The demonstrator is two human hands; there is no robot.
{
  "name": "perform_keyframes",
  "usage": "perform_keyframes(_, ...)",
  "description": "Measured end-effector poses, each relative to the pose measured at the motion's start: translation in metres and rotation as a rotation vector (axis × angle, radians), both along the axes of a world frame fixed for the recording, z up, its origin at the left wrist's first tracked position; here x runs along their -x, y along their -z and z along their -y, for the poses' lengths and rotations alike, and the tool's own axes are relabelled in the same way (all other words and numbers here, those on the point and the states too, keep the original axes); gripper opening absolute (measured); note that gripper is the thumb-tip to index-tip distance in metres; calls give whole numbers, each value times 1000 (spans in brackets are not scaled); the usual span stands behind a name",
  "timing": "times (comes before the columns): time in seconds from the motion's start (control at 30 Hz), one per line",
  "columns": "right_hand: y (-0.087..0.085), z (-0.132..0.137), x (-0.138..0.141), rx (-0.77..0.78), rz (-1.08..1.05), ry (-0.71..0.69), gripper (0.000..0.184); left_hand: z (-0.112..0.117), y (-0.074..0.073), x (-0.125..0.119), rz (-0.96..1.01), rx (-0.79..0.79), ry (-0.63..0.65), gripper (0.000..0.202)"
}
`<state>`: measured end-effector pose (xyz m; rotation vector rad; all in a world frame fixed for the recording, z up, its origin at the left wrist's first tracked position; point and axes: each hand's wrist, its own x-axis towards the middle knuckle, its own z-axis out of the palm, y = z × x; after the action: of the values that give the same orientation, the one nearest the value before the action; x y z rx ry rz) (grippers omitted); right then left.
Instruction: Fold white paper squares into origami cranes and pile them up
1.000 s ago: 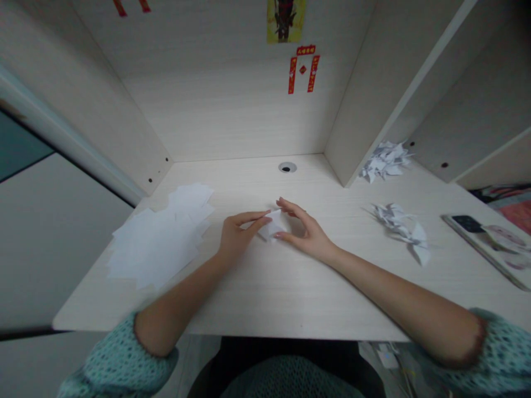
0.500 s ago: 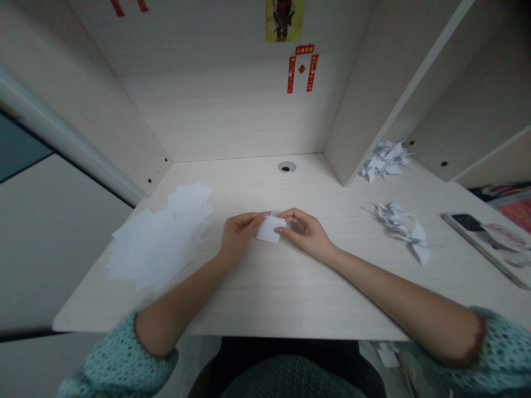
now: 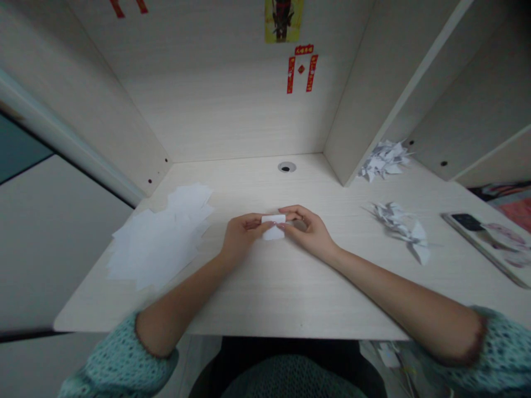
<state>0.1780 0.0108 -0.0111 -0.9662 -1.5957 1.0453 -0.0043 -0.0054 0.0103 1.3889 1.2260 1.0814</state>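
Note:
A small folded piece of white paper is between my two hands, just above or on the desk. My left hand pinches its left side, thumb across the front. From the right, my right hand grips the other side, its thumb meeting the left thumb near the paper's middle. A flat band runs along the top of the paper, with a fold below it. The fingers behind the paper are partly hidden.
Loose white paper sheets lie spread at the left. Folded paper pieces sit at the right, and a heap of more folded paper lies behind the upright divider. A phone rests at the far right.
The paper has turned from tilted to nearly level, and its upper edge now shows as a flat folded band. Both thumbs have come together at its middle.

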Motion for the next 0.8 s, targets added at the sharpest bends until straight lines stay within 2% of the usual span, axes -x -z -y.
perform_keyframes(0.17,-3,0,-2,-84,-2,80,32,0,3,-1,-86,59,73,32)
perform_keyframes(0.3,-4,2,-1,-122,41,100,40,-4,7,1,-45,88,36,32)
perform_keyframes(0.47,0,-1,-1,-42,103,109,22,-8,9,1,109,199,3,31)
perform_keyframes(0.67,2,-4,-1,46,35,84,22,-6,12,-1,161,257,71,34)
perform_keyframes(0.8,2,-3,-1,83,15,68,23,-7,13,0,145,247,61,33)
